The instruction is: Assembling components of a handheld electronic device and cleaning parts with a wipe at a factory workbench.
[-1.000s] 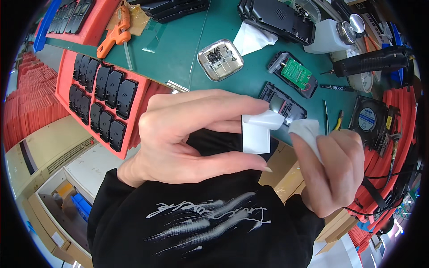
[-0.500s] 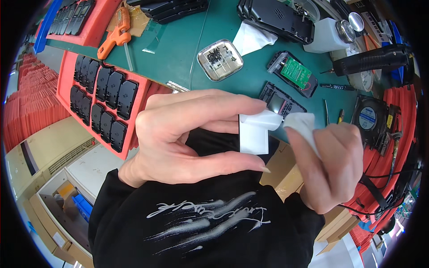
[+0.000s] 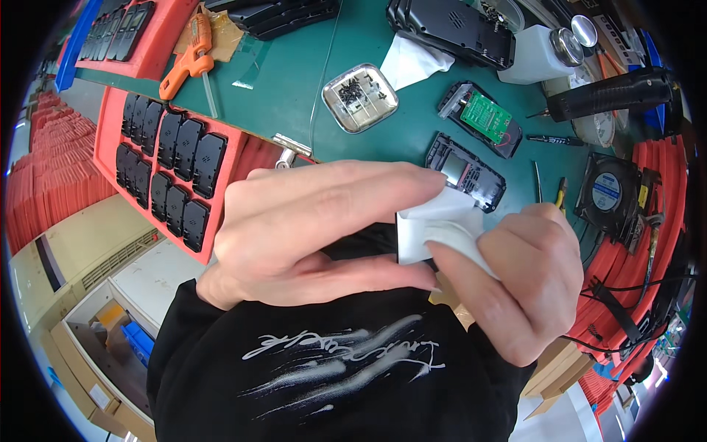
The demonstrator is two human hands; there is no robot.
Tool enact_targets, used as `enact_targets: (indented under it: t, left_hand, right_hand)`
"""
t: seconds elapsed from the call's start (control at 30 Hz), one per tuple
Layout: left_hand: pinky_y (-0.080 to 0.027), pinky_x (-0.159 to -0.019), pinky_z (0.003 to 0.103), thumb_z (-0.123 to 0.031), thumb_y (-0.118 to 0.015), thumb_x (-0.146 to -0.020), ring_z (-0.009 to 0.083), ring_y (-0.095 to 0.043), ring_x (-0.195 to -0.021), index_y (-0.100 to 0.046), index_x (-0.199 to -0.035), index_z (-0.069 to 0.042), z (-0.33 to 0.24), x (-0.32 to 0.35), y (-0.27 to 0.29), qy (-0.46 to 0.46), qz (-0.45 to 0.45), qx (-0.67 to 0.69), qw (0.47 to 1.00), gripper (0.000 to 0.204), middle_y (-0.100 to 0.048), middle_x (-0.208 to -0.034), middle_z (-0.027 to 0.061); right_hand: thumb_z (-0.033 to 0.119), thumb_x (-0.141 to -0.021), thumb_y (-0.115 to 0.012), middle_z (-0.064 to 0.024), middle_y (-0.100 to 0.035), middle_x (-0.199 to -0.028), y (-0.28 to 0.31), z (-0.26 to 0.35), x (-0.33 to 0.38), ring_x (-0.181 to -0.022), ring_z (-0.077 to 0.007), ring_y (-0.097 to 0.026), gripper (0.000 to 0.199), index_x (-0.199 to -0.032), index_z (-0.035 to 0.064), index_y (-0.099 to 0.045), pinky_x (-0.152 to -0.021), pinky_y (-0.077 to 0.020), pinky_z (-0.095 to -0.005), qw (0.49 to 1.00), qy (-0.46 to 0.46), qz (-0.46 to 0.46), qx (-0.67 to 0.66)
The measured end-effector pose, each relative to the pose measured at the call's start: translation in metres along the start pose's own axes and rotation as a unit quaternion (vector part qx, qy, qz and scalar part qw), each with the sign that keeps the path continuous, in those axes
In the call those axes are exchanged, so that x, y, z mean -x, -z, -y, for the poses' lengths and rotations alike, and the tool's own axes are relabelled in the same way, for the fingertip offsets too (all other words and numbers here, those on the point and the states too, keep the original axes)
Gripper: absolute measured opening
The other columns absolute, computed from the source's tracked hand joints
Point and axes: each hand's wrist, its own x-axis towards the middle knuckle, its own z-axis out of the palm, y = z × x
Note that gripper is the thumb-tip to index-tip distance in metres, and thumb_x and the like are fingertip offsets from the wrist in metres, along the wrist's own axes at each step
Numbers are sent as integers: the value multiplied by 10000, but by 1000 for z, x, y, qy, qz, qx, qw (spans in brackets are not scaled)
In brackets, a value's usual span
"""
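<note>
My left hand (image 3: 317, 221) pinches a small rectangular panel (image 3: 409, 247) by its edges between thumb and fingers. Its visible face looks white, with a dark edge on the left, and a thin white film (image 3: 449, 200) curls up from its upper side. My right hand (image 3: 526, 272) is closed on a folded white cloth (image 3: 458, 237), with the index finger pressing it against the panel's face. Just beyond, on the green bench, lie an open black device housing (image 3: 479, 180) with a window and another housing holding a green circuit board (image 3: 482, 118).
A metal tray (image 3: 361, 121) of small screws sits mid-bench. Black covers fill a red foam tray (image 3: 213, 247) at left, near an orange glue gun (image 3: 193, 62). At right are a black electric screwdriver (image 3: 615, 97), a white bottle (image 3: 534, 59) and a fan (image 3: 607, 193).
My right hand has moved left and brought the cloth from beside the panel onto its face. The film now stands further up and to the right. My left hand keeps its grip.
</note>
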Motion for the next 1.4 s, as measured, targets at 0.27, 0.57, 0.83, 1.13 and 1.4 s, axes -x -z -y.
enact_targets:
  t: [0.27, 0.57, 0.83, 1.13, 1.4]
  left_hand:
    - [-598, -657, 282, -239, -943, -610, 280, -745, -841, -620, -1129, 171, 8, 5, -5, 26, -38, 18, 999, 736, -712, -998, 288]
    - [-600, -676, 296, -376, -905, -626, 285, -744, -840, -619, -1130, 166, 24, 8, -8, -62, -53, 18, 997, 794, -712, -991, 288]
    - [-608, -714, 354, -410, -890, -625, 327, -741, -856, -606, -1138, 174, 15, 8, -2, -13, -38, 40, 998, 827, -703, -987, 308]
    - [-617, -737, 383, -373, -911, -598, 355, -738, -862, -597, -1151, 174, 19, 11, -5, -8, -57, 124, 991, 839, -694, -1000, 323]
    - [-620, -740, 397, -353, -913, -603, 364, -736, -867, -596, -1160, 168, 19, 10, -6, -1, -52, 135, 990, 827, -691, -1004, 328]
  right_hand:
    - [189, -498, -733, -75, -527, -751, 19, -1, 2, -600, -213, -520, 403, -854, 1, -736, -464, -331, -307, 999, -33, 26, 15]
    - [105, -564, -756, -84, -530, -803, -3, -1, -3, -628, -208, -525, 346, -886, -19, -723, -461, -323, -308, 997, 43, -4, -61]
    - [158, -500, -718, -99, -535, -733, 18, 0, -7, -589, -205, -513, 416, -871, -31, -716, -454, -318, -308, 998, -21, 56, 27]
    - [162, -465, -684, -123, -538, -705, 22, -11, 3, -579, -217, -511, 431, -841, -48, -698, -458, -323, -300, 999, 17, -18, 43]
    - [92, -571, -732, -144, -567, -753, 25, -13, 1, -588, -215, -509, 357, -898, -47, -691, -450, -325, -308, 999, 21, -26, 26]
